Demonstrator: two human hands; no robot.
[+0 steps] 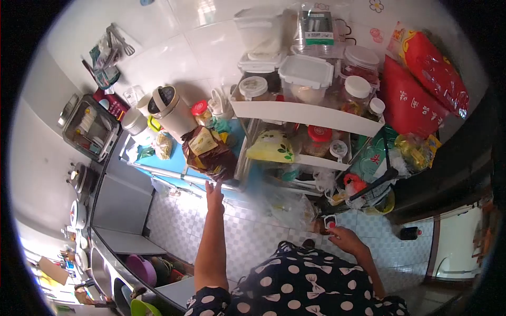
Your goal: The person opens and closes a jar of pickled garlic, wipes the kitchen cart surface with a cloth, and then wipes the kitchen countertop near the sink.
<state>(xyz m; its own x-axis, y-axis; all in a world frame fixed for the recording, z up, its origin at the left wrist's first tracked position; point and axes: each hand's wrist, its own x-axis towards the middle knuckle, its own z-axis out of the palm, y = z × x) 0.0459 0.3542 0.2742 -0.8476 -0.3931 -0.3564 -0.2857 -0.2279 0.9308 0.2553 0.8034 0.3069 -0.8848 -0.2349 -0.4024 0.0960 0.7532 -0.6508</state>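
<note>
My left hand (214, 196) reaches forward at the edge of the blue-topped shelf (176, 166), fingers apart, just below a brown and yellow plastic bag (208, 152). Whether the fingertips touch the bag is unclear. Lower right, my right hand (346, 240) has its fingers closed round the near side of a small container with a white and red top (330, 223); its body is mostly hidden. A blurred clear plastic bag (287, 203) hangs between the hands, in front of the rack.
A white rack (311, 116) holds jars and lidded boxes. Red bags (411, 97) stand at its right. On the blue shelf are a beige bucket (176, 118) and a red-lidded jar (200, 108). A dark bottle (410, 233) lies on the tiled floor. A counter with a sink (100, 268) runs left.
</note>
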